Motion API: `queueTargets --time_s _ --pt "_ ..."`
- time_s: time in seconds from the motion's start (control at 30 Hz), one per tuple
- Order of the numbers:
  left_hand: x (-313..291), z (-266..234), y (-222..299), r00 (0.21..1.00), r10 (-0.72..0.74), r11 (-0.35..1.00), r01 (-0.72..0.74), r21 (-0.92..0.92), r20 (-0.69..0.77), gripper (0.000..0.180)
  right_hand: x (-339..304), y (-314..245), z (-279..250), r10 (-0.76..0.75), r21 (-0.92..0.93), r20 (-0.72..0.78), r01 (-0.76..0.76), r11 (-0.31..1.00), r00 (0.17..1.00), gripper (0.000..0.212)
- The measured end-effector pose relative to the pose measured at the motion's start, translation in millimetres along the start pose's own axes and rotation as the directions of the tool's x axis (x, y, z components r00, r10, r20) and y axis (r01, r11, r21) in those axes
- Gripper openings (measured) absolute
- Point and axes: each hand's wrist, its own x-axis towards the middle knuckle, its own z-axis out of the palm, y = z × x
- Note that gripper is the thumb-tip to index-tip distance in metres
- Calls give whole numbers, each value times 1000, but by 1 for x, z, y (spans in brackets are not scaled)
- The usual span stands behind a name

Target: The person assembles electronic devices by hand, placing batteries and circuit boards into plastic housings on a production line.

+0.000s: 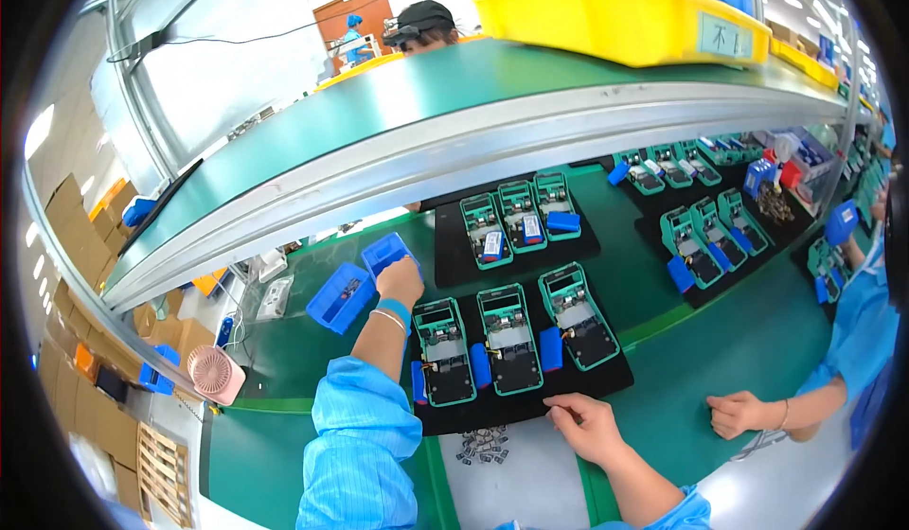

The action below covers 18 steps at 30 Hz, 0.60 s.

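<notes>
Your left hand [400, 282] dips at the right-hand blue bin [383, 249], far left, grip hidden so I can't tell, the leftmost near green casing [446, 360] just right, long axis near-to-far, your right hand [592, 429] farther off, loose, seemingly empty.

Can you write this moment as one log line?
left hand: at farther blue bin; right hand: by edge of nearest black mat; mat: three green housings

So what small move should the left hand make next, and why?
Probably ease the left hand back from the blue bin toward the nearest green case: it is reaching at the bin, its grip hidden, and that case lies open beside the forearm.
</notes>
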Motion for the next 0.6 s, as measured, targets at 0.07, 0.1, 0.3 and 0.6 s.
queueTargets --time_s 0.07,0.1,0.3,0.6 --pt "-3 -6 -3 998 -17 1000 18 25 -55 26 0 -6 -6 -12 -58 -2 12 998 1000 19" --pt "-5 -9 -11 992 -1 1000 5 30 -123 26 2 -3 -5 -75 -69 8 76 995 997 19" --pt "-86 -79 57 765 404 813 -551 -186 -502 27 10 16 4 -222 -58 63 226 972 973 22" --pt "-228 -69 236 269 932 202 -942 -269 -243 29 -8 0 15 -189 -1 447 211 977 874 21"
